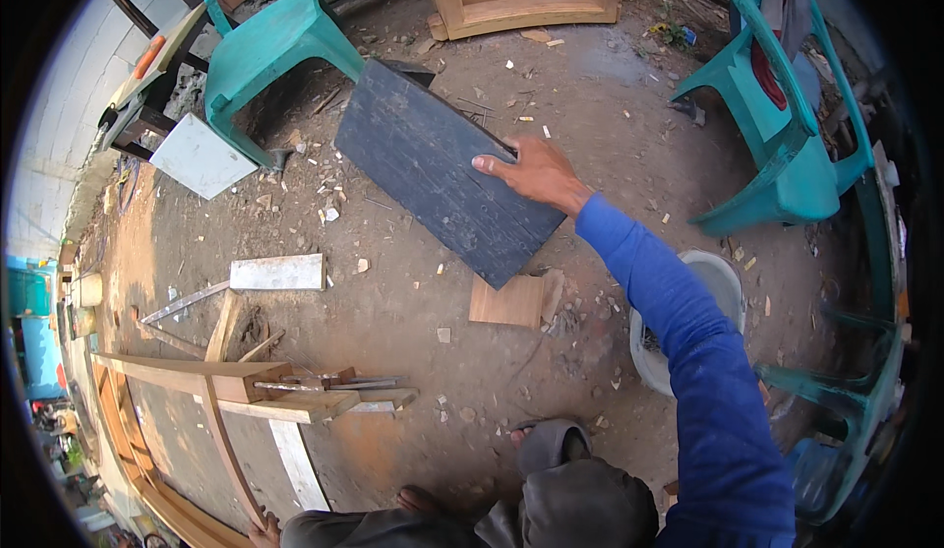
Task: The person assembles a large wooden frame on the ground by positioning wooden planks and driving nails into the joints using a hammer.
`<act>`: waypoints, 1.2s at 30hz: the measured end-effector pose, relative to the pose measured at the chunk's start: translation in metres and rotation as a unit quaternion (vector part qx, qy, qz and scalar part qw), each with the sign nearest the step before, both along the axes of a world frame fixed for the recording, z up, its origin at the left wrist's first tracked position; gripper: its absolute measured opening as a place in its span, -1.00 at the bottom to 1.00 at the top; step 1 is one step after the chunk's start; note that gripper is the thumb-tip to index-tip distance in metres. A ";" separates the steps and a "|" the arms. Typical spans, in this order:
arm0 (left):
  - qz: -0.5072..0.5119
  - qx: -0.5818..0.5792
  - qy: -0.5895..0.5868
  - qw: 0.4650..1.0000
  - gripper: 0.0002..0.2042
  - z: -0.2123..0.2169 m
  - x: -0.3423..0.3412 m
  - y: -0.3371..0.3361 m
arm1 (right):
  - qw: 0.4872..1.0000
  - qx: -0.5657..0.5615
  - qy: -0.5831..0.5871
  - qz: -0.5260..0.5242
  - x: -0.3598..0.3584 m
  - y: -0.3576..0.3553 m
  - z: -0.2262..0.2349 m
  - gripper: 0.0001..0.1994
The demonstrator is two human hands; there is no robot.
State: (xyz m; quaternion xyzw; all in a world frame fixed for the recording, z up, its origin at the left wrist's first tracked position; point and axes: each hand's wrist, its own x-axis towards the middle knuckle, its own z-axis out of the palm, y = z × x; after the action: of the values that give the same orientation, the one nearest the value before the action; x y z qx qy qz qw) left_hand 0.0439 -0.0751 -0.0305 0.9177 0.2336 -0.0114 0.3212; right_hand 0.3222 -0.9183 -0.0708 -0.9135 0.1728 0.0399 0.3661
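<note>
Dark board (442,169) was ahead of you, long axis running far-left to near-right, its right edge pinched by your right hand (539,172); your farther left hand (265,531) clasped a wooden strip (226,450).

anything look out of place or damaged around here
Yes, mostly litter: pale scraps lie scattered over the bare dirt, which looks untidy. The dark board in the right hand has a scuffed-looking face, but I see no clear break in it.
</note>
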 end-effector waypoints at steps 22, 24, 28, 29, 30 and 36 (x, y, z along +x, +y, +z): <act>0.046 0.059 0.030 0.997 -0.63 0.019 -0.007 -0.046 | 0.980 -0.067 -0.179 -0.049 0.083 -0.063 -0.088 -0.73; 0.044 0.065 0.028 0.997 -0.64 0.017 -0.008 -0.048 | 0.966 -0.223 -0.132 -0.007 0.108 -0.067 -0.116 -0.72; 0.039 0.061 0.034 0.997 -0.65 0.018 -0.013 -0.039 | 0.931 -0.353 -0.073 0.059 0.131 -0.058 -0.153 -0.71; 0.039 0.054 0.026 0.997 -0.66 0.017 -0.014 -0.034 | 0.920 -0.369 -0.092 0.094 0.135 -0.058 -0.157 -0.74; 0.041 0.055 0.033 0.997 -0.66 0.017 -0.014 -0.031 | 0.907 -0.384 -0.111 0.131 0.138 -0.057 -0.156 -0.76; 0.046 0.061 0.021 0.997 -0.69 0.015 -0.021 -0.017 | 0.823 -0.495 -0.068 0.270 0.139 -0.088 -0.130 -0.79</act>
State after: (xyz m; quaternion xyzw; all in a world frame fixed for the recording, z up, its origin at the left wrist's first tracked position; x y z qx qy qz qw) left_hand 0.0231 -0.0921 -0.0155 0.9235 0.2823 -0.0019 0.2598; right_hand 0.4609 -1.0059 -0.2011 -0.9825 -0.1096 -0.0154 -0.1495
